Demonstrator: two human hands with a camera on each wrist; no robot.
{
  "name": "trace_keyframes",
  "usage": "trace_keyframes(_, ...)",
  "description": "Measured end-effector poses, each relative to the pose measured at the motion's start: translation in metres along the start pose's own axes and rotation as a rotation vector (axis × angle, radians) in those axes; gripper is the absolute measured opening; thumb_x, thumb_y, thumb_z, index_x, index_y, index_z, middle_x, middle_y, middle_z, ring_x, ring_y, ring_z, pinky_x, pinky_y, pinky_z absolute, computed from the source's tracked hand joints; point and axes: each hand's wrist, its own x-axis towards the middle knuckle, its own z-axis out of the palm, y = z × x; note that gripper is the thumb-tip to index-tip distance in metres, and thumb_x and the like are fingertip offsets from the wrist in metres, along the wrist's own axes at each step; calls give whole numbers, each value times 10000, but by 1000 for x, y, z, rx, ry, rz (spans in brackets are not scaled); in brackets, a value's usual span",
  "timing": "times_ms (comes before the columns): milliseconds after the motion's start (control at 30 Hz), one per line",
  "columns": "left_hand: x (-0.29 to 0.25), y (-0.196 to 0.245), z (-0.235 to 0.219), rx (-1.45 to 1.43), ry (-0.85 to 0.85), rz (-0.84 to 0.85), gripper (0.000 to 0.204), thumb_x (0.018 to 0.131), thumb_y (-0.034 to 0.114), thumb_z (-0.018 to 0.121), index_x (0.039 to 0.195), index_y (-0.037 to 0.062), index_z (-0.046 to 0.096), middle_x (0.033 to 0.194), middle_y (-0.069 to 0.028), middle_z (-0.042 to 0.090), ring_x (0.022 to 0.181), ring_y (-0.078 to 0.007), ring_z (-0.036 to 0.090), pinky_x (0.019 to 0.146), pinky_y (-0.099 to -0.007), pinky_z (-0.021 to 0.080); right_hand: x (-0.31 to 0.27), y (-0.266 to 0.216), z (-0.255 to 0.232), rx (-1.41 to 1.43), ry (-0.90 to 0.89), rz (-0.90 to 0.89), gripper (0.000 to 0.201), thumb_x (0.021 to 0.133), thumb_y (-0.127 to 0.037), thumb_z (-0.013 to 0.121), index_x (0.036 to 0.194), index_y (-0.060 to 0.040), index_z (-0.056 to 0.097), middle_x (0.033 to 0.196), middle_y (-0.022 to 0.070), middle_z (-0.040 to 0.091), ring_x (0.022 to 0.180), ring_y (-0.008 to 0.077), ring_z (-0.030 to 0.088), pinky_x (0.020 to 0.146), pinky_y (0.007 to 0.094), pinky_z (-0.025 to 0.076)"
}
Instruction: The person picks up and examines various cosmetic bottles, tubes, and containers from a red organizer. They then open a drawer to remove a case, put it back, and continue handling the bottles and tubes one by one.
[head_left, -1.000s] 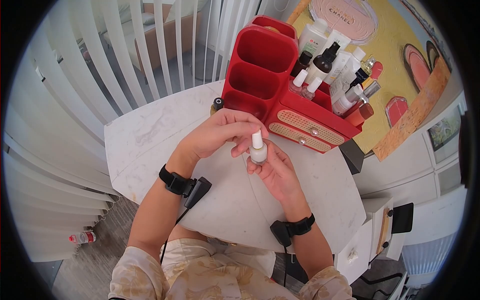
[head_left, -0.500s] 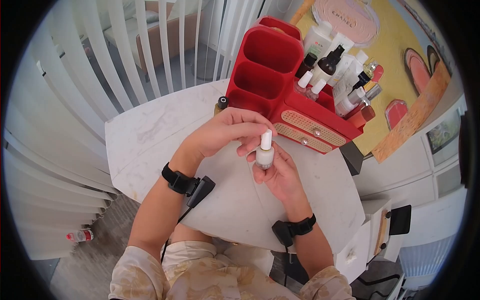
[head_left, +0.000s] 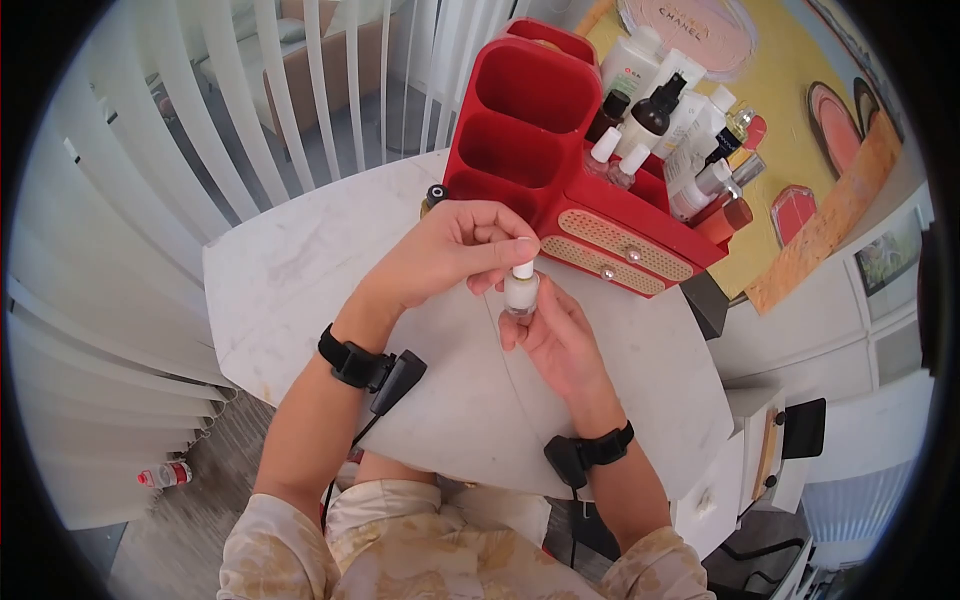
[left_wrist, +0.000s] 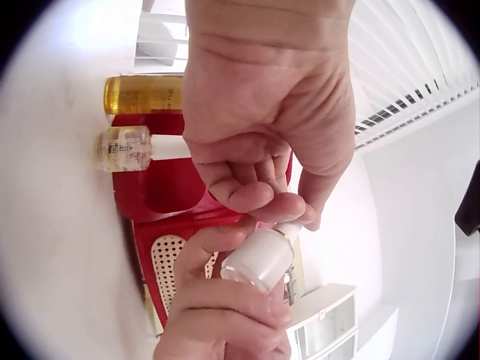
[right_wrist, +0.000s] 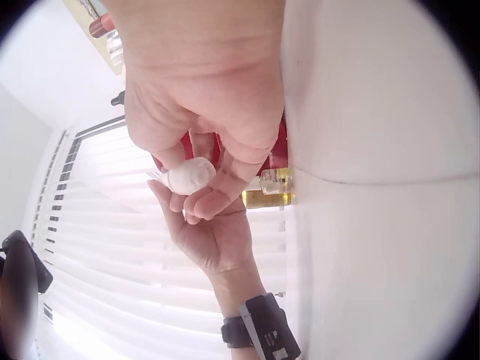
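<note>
A small nail polish bottle [head_left: 521, 294] with milky white polish is held up over the marble table, between the two hands. My left hand [head_left: 445, 255] pinches its white cap [head_left: 524, 271] between thumb and finger, covering the cap's upper part. Lower down, my right hand [head_left: 562, 340] grips the glass body with thumb and fingers. In the left wrist view the bottle [left_wrist: 262, 259] is tilted, its cap still against the neck. The right wrist view shows the bottle's base [right_wrist: 201, 172] between the right thumb and fingers.
Behind the hands stands a red organizer [head_left: 515, 150] with open compartments and two drawers [head_left: 630, 240]. Several bottles and tubes [head_left: 650, 115] fill its right side. A clear nail polish bottle [left_wrist: 126, 148] and an amber bottle [left_wrist: 142, 94] stand left of it. White vertical blinds [head_left: 230, 110] hang at the left.
The left thumb and finger have come down over the cap, which was mostly exposed half a second ago. The bottle has shifted slightly left and up in the head view.
</note>
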Motion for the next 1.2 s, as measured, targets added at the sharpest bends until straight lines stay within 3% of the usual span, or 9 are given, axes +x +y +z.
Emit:
trace_keyframes(400, 3, -3, 1, 49, 88, 20, 265, 911, 256, 800, 872, 69, 617, 697, -9, 653, 517, -35, 483, 479, -198, 348, 0, -5, -1, -34, -43, 15, 496, 1100, -370, 458, 1454, -24, 496, 1202, 137, 675, 901, 149, 618, 809, 316, 512)
trace_keyframes(600, 4, -5, 0, 56, 130, 14, 307, 943, 306, 762, 798, 73, 623, 615, 15, 585, 511, -41, 474, 480, -206, 335, -1, -7, 5, -60, -40, -3, 457, 1084, -287, 519, 1457, -24, 492, 1235, 144, 670, 1051, 157, 627, 843, 318, 501)
trace_keyframes(800, 4, -3, -3, 90, 239, 33, 354, 986, 311, 700, 729, 87, 607, 606, 18, 553, 492, -52, 440, 498, -227, 323, -2, -4, 4, -50, -91, 3, 434, 1061, -203, 569, 1445, -19, 484, 1252, 148, 668, 1094, 152, 625, 872, 331, 512)
trace_keyframes(933, 4, -5, -8, -3, 298, 133, 375, 976, 327, 710, 722, 64, 628, 575, 20, 532, 486, -57, 444, 483, -221, 311, -1, -6, 1, -72, -119, -12, 452, 1036, -161, 610, 1443, -21, 473, 1258, 150, 662, 1047, 179, 649, 925, 370, 534)
trace_keyframes(1033, 2, -6, -15, -48, 370, 241, 445, 1012, 373, 640, 690, 66, 620, 568, 14, 529, 469, -63, 442, 477, -222, 298, -2, -12, 3, -86, -50, -5, 444, 1004, -113, 638, 1419, -35, 500, 1296, 144, 640, 1102, 258, 669, 941, 399, 531)
trace_keyframes(1200, 1, 0, -36, -20, 619, 441, 562, 1036, 477, 537, 652, 72, 596, 546, 6, 496, 448, -70, 412, 455, -228, 252, 0, -28, 12, -200, 82, -169, 414, 983, -54, 663, 1376, -39, 530, 1230, 86, 656, 1166, 255, 669, 999, 389, 536)
